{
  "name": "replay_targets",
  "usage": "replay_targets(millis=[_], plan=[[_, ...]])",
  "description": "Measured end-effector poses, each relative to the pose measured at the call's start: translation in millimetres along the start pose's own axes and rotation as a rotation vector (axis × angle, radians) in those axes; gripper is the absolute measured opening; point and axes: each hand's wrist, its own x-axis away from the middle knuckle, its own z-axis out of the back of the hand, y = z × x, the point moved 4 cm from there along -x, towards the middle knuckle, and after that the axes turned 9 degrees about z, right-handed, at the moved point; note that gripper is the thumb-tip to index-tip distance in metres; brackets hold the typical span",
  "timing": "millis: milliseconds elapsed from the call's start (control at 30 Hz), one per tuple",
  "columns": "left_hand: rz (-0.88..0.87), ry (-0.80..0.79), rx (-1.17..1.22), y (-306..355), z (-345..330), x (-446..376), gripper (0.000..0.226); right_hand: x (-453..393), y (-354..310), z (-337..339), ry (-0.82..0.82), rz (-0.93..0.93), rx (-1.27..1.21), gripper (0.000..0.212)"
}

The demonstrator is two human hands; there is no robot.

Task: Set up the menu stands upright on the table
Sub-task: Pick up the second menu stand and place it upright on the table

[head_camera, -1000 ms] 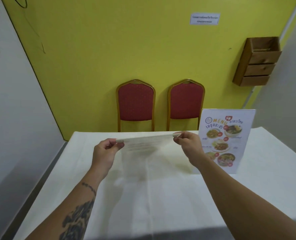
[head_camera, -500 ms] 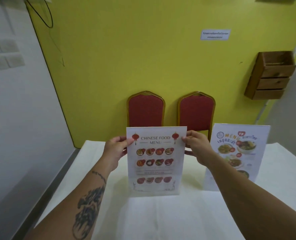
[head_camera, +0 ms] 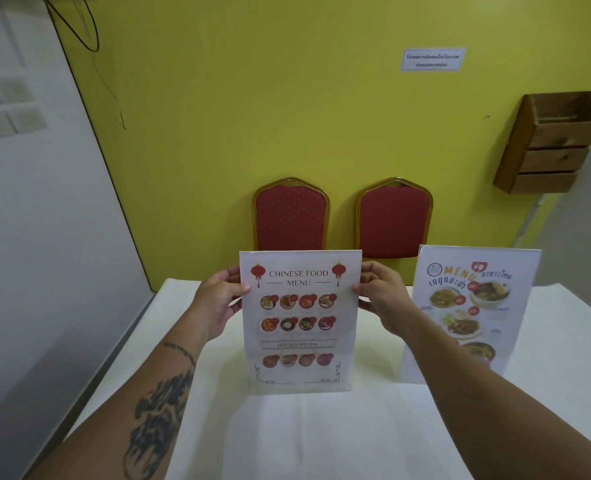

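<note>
Head camera, looking forward and down across a white-clothed table toward a yellow wall.

A second ago the person held the Chinese food menu stand nearly flat, edge-on above the cloth. Now it has been swung upright, printed face toward the camera, its clear base at or just above the cloth near the table's middle; whether it fully rests there I cannot tell. The left hand grasps the stand's left edge near the top, thumb on the front. The right hand grasps the right edge the same way. Neither has let go.

To the right stands a Thai menu stand, already upright on the cloth, partly hidden by the right forearm. So one stand appears done and the second looks close to being set down; letting go is probably what remains.

Room to move: the two stands are near each other but apart, with the right forearm crossing the gap. The table's left edge lies well left of the held stand, beside a grey wall. Bare cloth stretches toward the camera. Two red chairs sit behind the far edge.
</note>
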Motion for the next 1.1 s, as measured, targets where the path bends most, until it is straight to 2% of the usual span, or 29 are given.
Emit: replay_targets(millis=[233, 533, 800, 867, 1100], plan=[[-0.054, 0.066, 0.054, -6.2, -2.8, -10.0, 0.035, -10.9, 7.7, 1.1, -0.059, 0.013, -0.079, 0.031], [-0.132, 0.262, 0.101, 7.1, 0.9, -8.7, 0.034, -52.3, 5.7, -11.3, -0.250, 0.026, -0.174, 0.029], [-0.151, 0.402, 0.163, 26.4, 36.8, 0.6, 0.034, -93.0, -8.7, -75.0, -0.352, 0.045, -0.132, 0.026], [-0.160, 0.441, 0.173, 38.2, 66.1, -7.1, 0.034, -109.3, -5.9, -114.1, -0.363, 0.031, -0.119, 0.027], [-0.125, 0.453, 0.214, 66.9, 119.7, -40.2, 0.039, -140.4, -6.5, -186.1, -0.330, 0.019, -0.074, 0.029]])
